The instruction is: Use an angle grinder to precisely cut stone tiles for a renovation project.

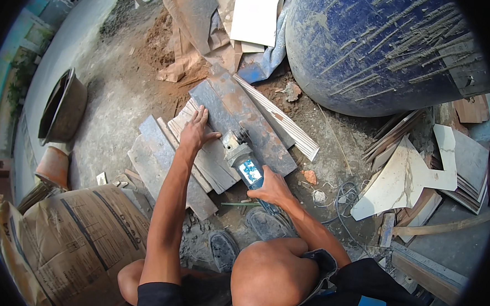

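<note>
Blue drum, broken tiles and sack crowd the grinder.

Outdoor building site, tile-cutting spot on bare ground. Rough concrete and reddish dirt floor littered with rubble. Stacked grey rectangular tiles, broken white marble-patterned tile offcuts, large blue mortar-streaked plastic drum, brown paper cement sacks, black round rubber mixing basin, and a blue-bodied angle grinder with trailing cable.
</note>
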`<state>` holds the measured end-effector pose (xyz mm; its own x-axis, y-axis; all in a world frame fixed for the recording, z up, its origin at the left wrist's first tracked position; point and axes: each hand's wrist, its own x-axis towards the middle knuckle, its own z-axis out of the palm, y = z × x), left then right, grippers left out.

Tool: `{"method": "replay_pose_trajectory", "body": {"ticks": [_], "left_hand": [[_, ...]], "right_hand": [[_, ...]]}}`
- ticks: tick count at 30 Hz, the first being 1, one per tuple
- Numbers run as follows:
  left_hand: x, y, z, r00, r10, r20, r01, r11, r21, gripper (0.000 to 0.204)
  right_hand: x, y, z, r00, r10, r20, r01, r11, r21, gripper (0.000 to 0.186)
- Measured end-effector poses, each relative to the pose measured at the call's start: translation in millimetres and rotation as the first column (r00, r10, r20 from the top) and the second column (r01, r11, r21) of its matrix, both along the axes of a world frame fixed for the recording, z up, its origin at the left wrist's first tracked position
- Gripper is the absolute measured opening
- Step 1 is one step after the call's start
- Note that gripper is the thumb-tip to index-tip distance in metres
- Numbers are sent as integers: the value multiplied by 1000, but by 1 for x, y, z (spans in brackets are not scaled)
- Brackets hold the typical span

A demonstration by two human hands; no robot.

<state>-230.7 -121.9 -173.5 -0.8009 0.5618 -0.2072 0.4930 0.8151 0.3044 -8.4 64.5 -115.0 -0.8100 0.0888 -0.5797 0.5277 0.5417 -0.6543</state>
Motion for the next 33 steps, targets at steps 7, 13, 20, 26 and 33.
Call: {"method": "replay_pose_trajectory", "body": {"ticks": [7,13,20,26,33], "left_hand": [[0,0,-2,1000,-5,-4,5,1000,5,99],[-1,-2,-4,1000,0,-7,0,1000,16,99],[0,-1,-4,1000,-5,-23,6,1000,30,98],[1,0,-3,1000,0,-14,1,999,35,98],[1,-1,-2,1000,-2,-14,3,999,37,98]], "right_hand": [[2,0,0,999,8,42,-8,1000,-16,91],[6,-1,2,1000,-3,27,3,1000,-3,85],[9,-2,4,999,-32,-14,32,999,3,78],[7,-1,2,999,-42,-15,41,999,-14,73],[18,-1,2,998,-32,-53,34,999,28,73]]}}
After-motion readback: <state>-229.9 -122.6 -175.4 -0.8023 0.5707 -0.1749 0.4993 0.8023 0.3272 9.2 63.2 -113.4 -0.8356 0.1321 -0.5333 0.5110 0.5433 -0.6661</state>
